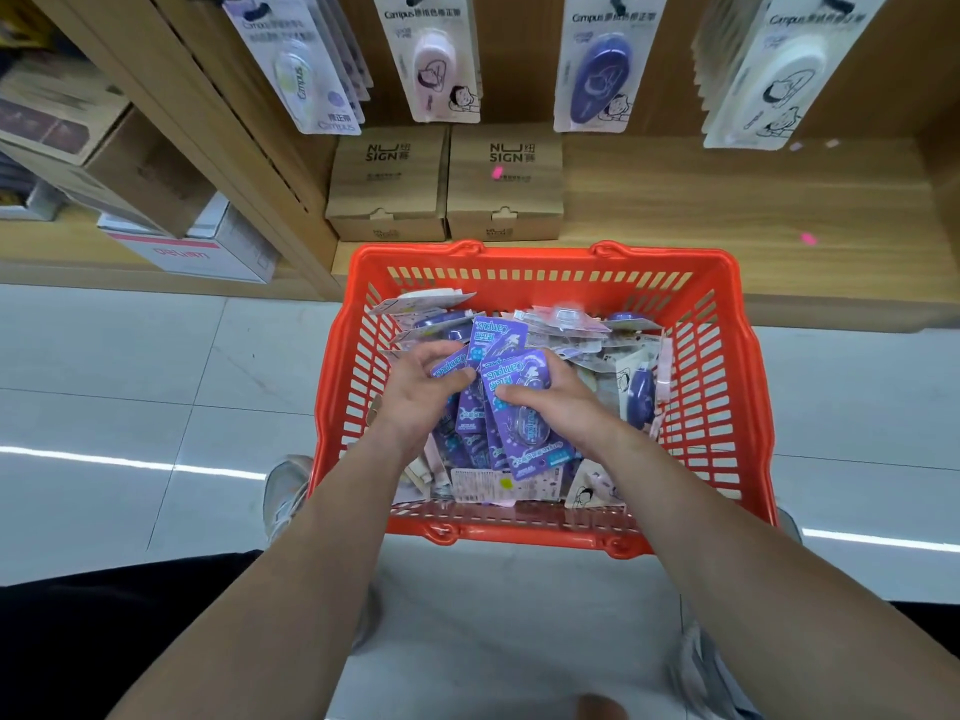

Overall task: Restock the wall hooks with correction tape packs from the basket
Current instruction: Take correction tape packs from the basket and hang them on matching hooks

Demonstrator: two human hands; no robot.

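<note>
An orange basket (727, 387) on the floor holds a heap of correction tape packs. Both of my hands are inside it. My left hand (421, 392) grips a fanned bunch of purple packs (470, 407) from the left, thumb on top. My right hand (550, 402) holds the front purple pack (524, 428), thumb across its face. Above, on the wooden wall, hang rows of packs: a pale purple one (301, 70), a pink one (434, 65), a dark blue one (597, 75) and a white one (779, 80). The hooks themselves are mostly cut off at the top.
Two brown cardboard boxes (447, 184) stand on the low wooden shelf (753, 210) behind the basket. More boxes (192, 241) sit in the shelf bay to the left. My shoes (285, 491) rest on the pale tiled floor beside the basket.
</note>
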